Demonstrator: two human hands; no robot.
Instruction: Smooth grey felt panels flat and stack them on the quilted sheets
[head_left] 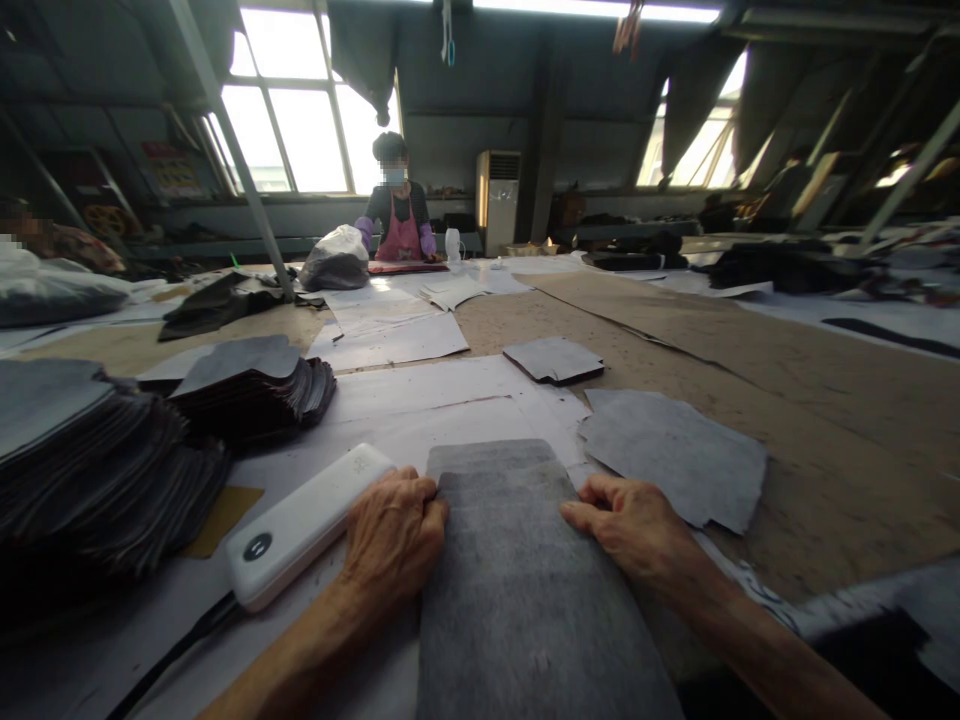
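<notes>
- Both hands press flat against the sides of a grey felt piece (517,590) on the table (787,400): the left hand (391,535) has its fingers curled against the left edge, the right hand (626,520) lies spread along the right edge. Neither grip is clamped; the fingers rest on it rather than pinch it.
- Grey felt piece lies lengthwise straight ahead, its rounded far end pointing away, squared up between the two hands.
- Looks like an early step for this piece: it seems to be lined up and held steady, with nothing visibly done to it yet.
- Left of the hands, big piles of dark cut pieces (97,460) sit stacked; whether those are finished or waiting, I cannot tell.
- To the right, a loose grey sheet (675,450) lies flat, and farther back a small grey stack (553,360).
- White power bank (307,525) rests just beside the left hand, a cable trailing off it.
- Paper sheets (390,340) cover the middle of the table.
- Far end: another person in a pink apron (397,225) works there, well apart.
</notes>
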